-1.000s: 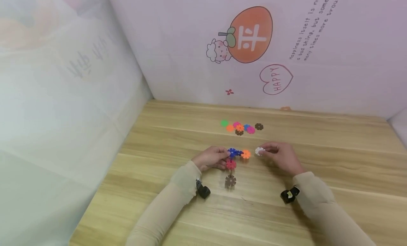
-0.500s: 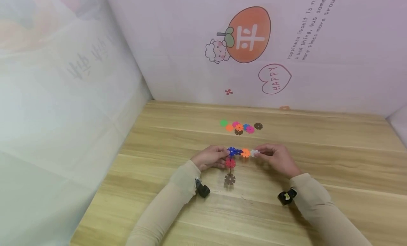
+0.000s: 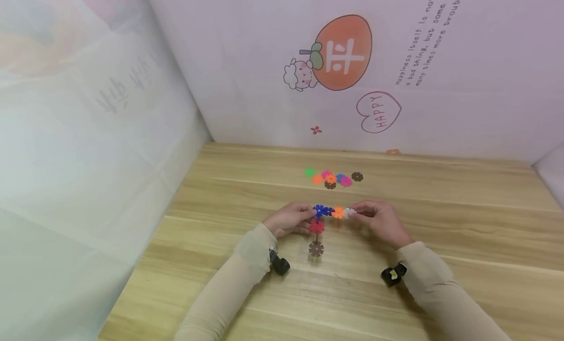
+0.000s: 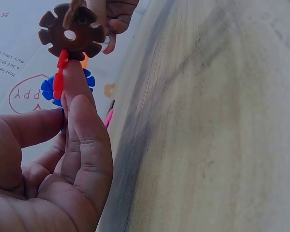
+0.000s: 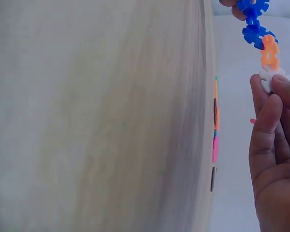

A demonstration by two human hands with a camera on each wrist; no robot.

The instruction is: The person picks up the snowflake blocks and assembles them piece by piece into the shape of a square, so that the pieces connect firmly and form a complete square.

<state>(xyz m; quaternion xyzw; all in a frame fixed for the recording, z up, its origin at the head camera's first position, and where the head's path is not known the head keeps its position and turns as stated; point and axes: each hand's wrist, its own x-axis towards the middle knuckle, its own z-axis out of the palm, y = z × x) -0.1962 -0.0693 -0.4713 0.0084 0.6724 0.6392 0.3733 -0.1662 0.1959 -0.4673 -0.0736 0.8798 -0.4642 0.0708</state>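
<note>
A chain of notched plastic discs hangs between both hands above the table. My left hand (image 3: 288,219) pinches the blue disc (image 3: 319,210) at the chain's left end. Below that disc hang a red disc (image 3: 317,227) and a brown disc (image 3: 316,249), the brown one large in the left wrist view. To the right, a second blue disc (image 5: 257,36) links to an orange disc (image 3: 338,212). My right hand (image 3: 382,222) pinches a white disc (image 5: 267,77) between thumb and fingers, its edge meeting the orange disc. How deep the notches engage is hidden.
Several loose discs lie on the wooden table (image 3: 220,184) beyond the hands: a green disc (image 3: 310,173), a pink disc (image 3: 346,181), a brown disc (image 3: 357,177) and others overlapping. A printed wall sheet (image 3: 246,86) stands behind the table.
My right hand has moved left, bringing the white disc from apart to against the orange disc. My left hand keeps its grip on the blue disc, nearly in place.
</note>
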